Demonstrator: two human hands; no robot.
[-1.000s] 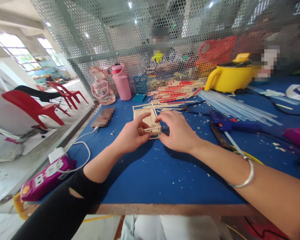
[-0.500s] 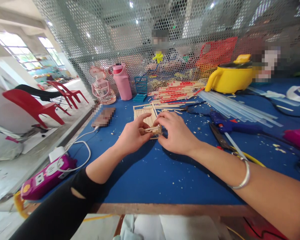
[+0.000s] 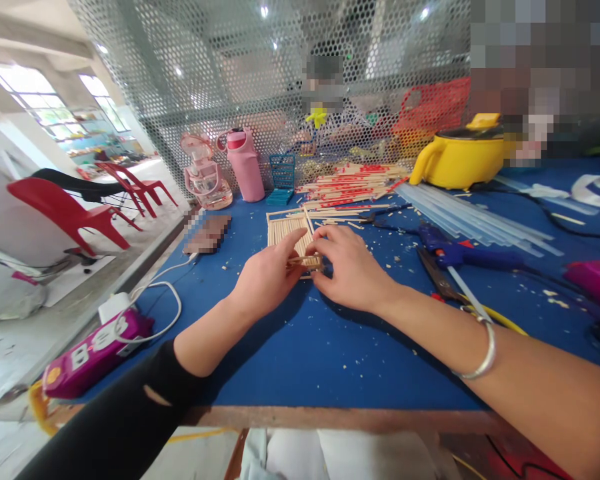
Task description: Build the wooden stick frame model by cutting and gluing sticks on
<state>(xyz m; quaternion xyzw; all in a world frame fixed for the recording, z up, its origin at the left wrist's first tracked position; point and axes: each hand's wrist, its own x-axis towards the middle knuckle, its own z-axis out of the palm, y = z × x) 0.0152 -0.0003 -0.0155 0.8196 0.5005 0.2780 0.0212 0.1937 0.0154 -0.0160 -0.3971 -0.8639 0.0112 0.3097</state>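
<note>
A small piece built of wooden sticks is pinched between my two hands, just above the blue tabletop. My left hand grips its left end, thumb and fingers closed on it. On its right end, the fingertips of my right hand are closed. Behind and partly under them lies a larger framed panel of parallel wooden sticks, its near part hidden by my hands. The small piece's far side is covered by my fingers.
Loose wooden sticks with red marks lie behind the panel. To the right are clear glue sticks, a blue glue gun, pliers and a yellow pot. Pink bottles and a purple power strip stand left.
The small stick piece has turned slightly in my fingers, and my left hand has rotated a little around its end. The panel and the table items stay put.
</note>
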